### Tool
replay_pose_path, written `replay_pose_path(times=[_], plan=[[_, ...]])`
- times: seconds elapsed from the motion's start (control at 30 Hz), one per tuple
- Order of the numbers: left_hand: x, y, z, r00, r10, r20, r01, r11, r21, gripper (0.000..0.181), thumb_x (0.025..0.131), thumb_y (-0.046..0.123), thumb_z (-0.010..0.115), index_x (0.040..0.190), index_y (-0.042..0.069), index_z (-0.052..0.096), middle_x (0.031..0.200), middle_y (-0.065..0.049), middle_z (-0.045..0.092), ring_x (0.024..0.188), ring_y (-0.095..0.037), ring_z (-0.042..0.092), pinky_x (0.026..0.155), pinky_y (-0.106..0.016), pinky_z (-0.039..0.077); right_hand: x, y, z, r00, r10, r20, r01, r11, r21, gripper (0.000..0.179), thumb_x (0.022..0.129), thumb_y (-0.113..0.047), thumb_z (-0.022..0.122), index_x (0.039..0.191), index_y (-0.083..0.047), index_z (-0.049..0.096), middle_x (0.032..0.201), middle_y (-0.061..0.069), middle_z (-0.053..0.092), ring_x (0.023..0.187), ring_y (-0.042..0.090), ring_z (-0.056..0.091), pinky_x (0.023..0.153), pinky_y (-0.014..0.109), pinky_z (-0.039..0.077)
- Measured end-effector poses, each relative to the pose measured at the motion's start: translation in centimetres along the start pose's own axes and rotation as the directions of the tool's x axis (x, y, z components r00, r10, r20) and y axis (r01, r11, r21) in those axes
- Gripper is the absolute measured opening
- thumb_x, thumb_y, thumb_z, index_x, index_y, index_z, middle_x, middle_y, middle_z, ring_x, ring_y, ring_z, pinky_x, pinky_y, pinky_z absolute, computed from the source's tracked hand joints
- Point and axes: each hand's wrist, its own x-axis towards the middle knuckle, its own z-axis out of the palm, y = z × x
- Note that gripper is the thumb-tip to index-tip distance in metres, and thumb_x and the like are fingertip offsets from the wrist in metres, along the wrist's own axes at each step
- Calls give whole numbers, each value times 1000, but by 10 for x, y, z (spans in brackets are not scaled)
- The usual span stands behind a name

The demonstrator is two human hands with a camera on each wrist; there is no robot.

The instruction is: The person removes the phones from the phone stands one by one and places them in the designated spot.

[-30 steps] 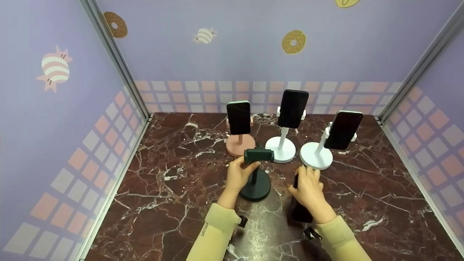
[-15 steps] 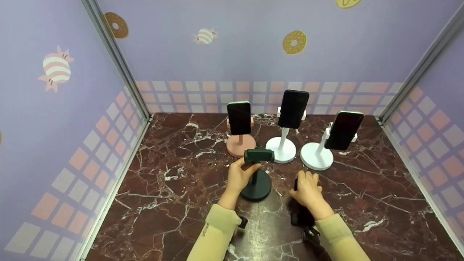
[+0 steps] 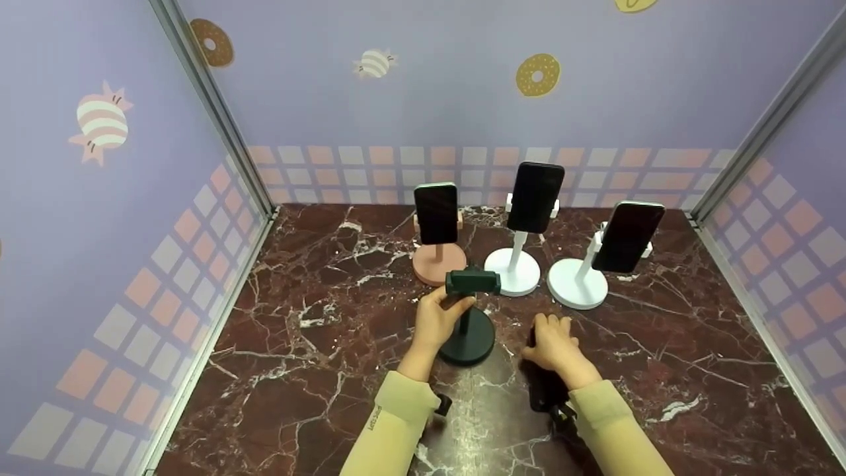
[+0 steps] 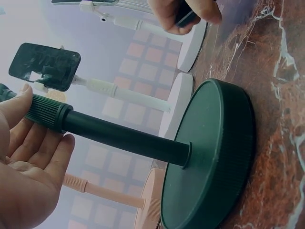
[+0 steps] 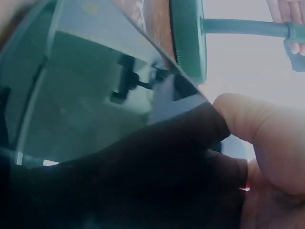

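A dark green phone stand (image 3: 472, 340) stands upright in front of me, its clamp at the top holding no phone. My left hand (image 3: 436, 322) grips the ribbed collar (image 4: 47, 112) on its stem, thumb on one side and fingers on the other. To the right of its round base, my right hand (image 3: 556, 345) holds a black smartphone (image 3: 543, 395) by its edges. In the right wrist view the phone's glossy screen (image 5: 100, 100) fills much of the picture, with the thumb (image 5: 238, 114) at its edge. Most of that hand's fingers are hidden there.
Behind stand a pink stand (image 3: 439, 266), a white stand (image 3: 512, 281) and another white stand (image 3: 576, 291), each with a phone clamped in it. The marble-patterned table (image 3: 317, 370) is enclosed by purple walls (image 3: 449, 99) at the back and sides.
My right hand has drawn slightly back and to the left with the smartphone. The left hand stays on the green stand, which has not moved.
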Motion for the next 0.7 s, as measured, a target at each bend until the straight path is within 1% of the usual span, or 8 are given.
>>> replay_pose_path(times=[0.07, 0.17, 0.3, 0.37, 0.47, 0.53, 0.6, 0.7], plan=[[0, -1, 0, 1000, -6, -2, 6, 1000, -5, 22, 87, 9, 80, 106, -2, 77, 102, -21, 78, 103, -37, 75, 92, -39, 62, 3, 2, 2, 1000, -5, 24, 5, 1000, -7, 47, 76, -22, 81, 105, 3, 52, 111, 29, 55, 116, 52, 42, 80, 73, 49], [0, -1, 1, 1000, -12, -5, 12, 1000, 7, 21, 87, 5, 79, 105, -5, 76, 101, -22, 77, 102, -38, 75, 91, -40, 62, 7, 4, 5, 998, -9, 59, 10, 1000, -18, 50, 77, -23, 80, 109, 4, 52, 113, 31, 55, 117, 52, 43, 83, 75, 48], [0, 2, 3, 1000, -26, -16, 27, 999, 34, 20, 87, 0, 78, 104, -9, 75, 99, -26, 76, 100, -42, 75, 91, -45, 61, 11, 6, 9, 995, -13, 102, 16, 1000, -26, 56, 78, -24, 78, 117, 6, 52, 119, 33, 54, 120, 53, 43, 88, 77, 46], [0, 7, 4, 999, -31, -19, 31, 999, 41, 19, 86, -1, 78, 103, -10, 74, 99, -28, 76, 100, -44, 74, 91, -48, 61, 12, 6, 10, 994, -18, 112, 21, 999, -26, 57, 79, -24, 77, 120, 7, 51, 120, 33, 54, 121, 53, 43, 89, 79, 45], [-2, 20, 2, 999, -34, -20, 35, 998, 44, 18, 87, -1, 78, 101, -11, 74, 98, -29, 75, 100, -45, 74, 90, -49, 61, 12, 6, 11, 993, -26, 114, 28, 999, -21, 56, 81, -23, 75, 121, 7, 51, 121, 33, 54, 121, 52, 43, 89, 79, 44], [-4, 29, 1, 999, -33, -21, 34, 999, 38, 17, 88, 0, 77, 100, -10, 74, 97, -29, 75, 98, -45, 74, 89, -47, 62, 12, 6, 11, 994, -33, 109, 35, 999, -15, 53, 82, -23, 74, 120, 6, 51, 119, 32, 55, 120, 52, 43, 87, 78, 45], [-6, 35, -1, 999, -33, -26, 34, 999, 36, 16, 88, 0, 77, 100, -9, 75, 97, -28, 76, 97, -44, 75, 87, -43, 63, 11, 6, 11, 994, -39, 102, 40, 999, -9, 50, 83, -23, 74, 118, 5, 51, 117, 32, 55, 118, 51, 43, 85, 76, 46], [-7, 40, -1, 999, -20, -38, 21, 999, 40, 15, 87, 1, 77, 99, -9, 75, 96, -26, 76, 94, -43, 75, 84, -41, 63, 10, 7, 12, 995, -45, 88, 46, 999, -5, 49, 83, -23, 74, 116, 4, 51, 115, 31, 54, 117, 50, 43, 83, 75, 46]])
